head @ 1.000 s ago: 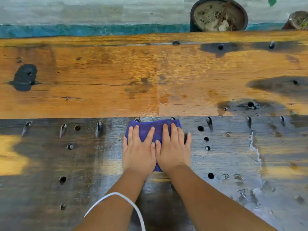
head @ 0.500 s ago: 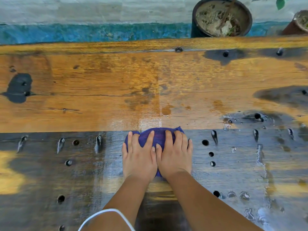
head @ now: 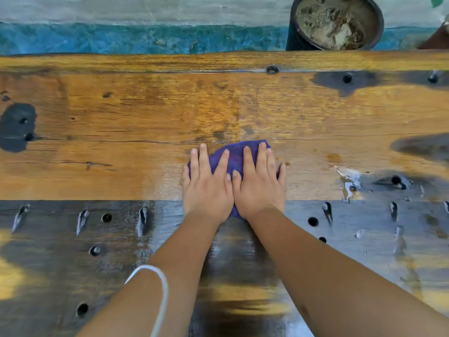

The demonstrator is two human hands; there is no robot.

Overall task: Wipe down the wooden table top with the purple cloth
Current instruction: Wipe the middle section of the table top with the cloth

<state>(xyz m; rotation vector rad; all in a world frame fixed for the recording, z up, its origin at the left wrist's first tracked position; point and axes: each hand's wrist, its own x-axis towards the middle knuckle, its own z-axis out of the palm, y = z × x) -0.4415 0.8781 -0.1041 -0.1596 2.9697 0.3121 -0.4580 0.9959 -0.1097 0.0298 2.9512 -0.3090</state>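
Observation:
The purple cloth (head: 237, 154) lies flat on the wooden table top (head: 121, 147), on the orange plank just beyond its seam with the dark near plank. My left hand (head: 206, 186) and my right hand (head: 258, 186) press side by side on the cloth, palms down, fingers spread and pointing away from me. Most of the cloth is hidden under them; only its far edge and a bit between the wrists show. A white band circles my left forearm.
The table has several drilled holes and dark stains, such as a black patch (head: 17, 127) at the left. Wet shine and water drops (head: 349, 183) lie to the right. Beyond the far edge stands a dark plant pot (head: 335, 23) against a teal and white wall.
Both hands have pushed the cloth away from me, off the dark near plank and onto the orange plank. A wet streak trails behind on the dark wood.

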